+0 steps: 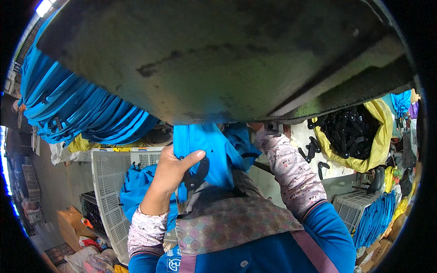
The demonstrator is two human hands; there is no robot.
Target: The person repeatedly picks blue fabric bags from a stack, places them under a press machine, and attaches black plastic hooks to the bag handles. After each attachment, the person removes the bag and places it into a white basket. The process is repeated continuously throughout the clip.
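Note:
My left hand (175,167) grips a folded piece of blue fabric (213,153), with the thumb on top beside a black plastic part (198,172) on the cloth. The fabric runs up under the edge of a large dark green machine body (218,68), which covers the upper view. My right hand (257,128) is mostly hidden beneath that edge, next to a small metal part (273,128) and the far side of the blue fabric; whether it holds anything does not show. The fabric hangs down over a patterned apron (235,221).
At left, a large stack of blue fabric (85,105) is draped above a white plastic basket (111,198) with blue cloth. A yellow sack (379,136) of black plastic parts stands right, with loose ones on the white surface (327,170). Another crate (351,204) is at lower right.

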